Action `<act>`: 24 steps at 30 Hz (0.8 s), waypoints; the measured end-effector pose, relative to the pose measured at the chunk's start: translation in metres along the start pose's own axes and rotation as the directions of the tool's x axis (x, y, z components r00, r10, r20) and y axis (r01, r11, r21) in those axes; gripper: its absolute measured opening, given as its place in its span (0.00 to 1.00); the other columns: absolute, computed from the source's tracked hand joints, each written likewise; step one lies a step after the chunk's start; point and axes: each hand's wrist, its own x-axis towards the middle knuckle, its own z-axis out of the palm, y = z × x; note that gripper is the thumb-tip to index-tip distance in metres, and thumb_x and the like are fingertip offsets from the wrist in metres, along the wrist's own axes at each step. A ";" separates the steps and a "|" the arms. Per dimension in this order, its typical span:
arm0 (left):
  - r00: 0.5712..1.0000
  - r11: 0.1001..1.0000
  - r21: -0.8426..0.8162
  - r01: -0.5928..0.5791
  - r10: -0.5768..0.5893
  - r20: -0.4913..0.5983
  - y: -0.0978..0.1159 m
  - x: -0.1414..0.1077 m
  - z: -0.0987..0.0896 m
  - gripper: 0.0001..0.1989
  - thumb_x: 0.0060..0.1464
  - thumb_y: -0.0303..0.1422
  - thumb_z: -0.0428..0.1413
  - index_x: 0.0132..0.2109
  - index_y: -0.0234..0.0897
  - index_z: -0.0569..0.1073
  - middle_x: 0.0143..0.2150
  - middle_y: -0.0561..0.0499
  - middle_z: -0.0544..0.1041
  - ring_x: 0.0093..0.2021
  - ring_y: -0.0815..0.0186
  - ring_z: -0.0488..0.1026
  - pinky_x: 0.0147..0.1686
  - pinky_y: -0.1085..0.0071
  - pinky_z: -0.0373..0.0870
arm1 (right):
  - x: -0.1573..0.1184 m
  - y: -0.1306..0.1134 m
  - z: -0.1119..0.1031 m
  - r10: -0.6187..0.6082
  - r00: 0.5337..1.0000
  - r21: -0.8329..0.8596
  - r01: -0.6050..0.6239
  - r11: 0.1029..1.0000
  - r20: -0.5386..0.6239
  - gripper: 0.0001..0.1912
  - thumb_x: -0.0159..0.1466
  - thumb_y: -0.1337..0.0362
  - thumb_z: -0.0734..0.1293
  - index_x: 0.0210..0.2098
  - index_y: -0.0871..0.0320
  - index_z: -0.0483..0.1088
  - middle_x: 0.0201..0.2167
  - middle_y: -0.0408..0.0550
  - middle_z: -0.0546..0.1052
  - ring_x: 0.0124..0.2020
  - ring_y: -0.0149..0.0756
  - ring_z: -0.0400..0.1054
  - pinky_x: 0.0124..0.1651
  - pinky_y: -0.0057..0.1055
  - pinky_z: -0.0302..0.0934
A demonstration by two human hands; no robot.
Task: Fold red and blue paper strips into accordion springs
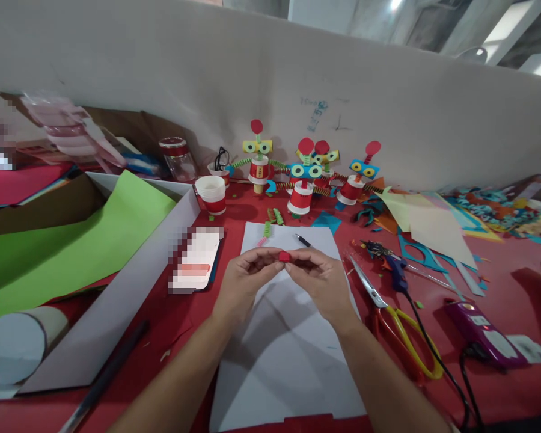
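Between the fingertips of both hands is a small folded piece of red paper (284,257). My left hand (253,275) pinches its left end, and my right hand (321,278) pinches the other end. Both hands hover over a white board (293,373) lying on the red table. A black pen (303,240) rests near the board's top edge, just beyond the fingers. Green and pink folded paper strips (267,230) lie there too. Scissors (379,300) with yellow and red handles lie right of my right hand.
Several paper-cup robot figures (302,197) stand along the back wall. To the left are a phone (201,258), a paper cup (211,195) and a box (148,264) with green paper. A glue gun (397,273), purple power strip (484,331) and paper scraps (442,228) lie right.
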 end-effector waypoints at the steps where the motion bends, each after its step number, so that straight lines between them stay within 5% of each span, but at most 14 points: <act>1: 1.000 1.000 0.006 -0.003 0.003 -0.004 0.000 0.000 0.000 0.10 0.41 0.28 0.66 0.36 0.38 0.80 0.34 0.51 0.80 0.36 0.68 0.75 0.41 0.72 0.71 | 0.000 -0.001 0.000 -0.020 1.000 -0.010 0.020 1.000 0.010 0.07 0.54 0.67 0.71 0.34 0.55 0.77 0.33 0.45 0.79 0.34 0.33 0.72 0.41 0.32 0.68; 24: 0.998 0.997 0.045 -0.062 0.062 -0.007 -0.001 -0.001 -0.003 0.07 0.44 0.30 0.65 0.34 0.38 0.80 0.32 0.51 0.79 0.32 0.70 0.73 0.35 0.73 0.69 | -0.003 0.002 0.002 -0.040 0.998 0.036 0.039 0.999 0.040 0.06 0.56 0.64 0.71 0.35 0.52 0.78 0.34 0.43 0.79 0.36 0.34 0.73 0.41 0.33 0.69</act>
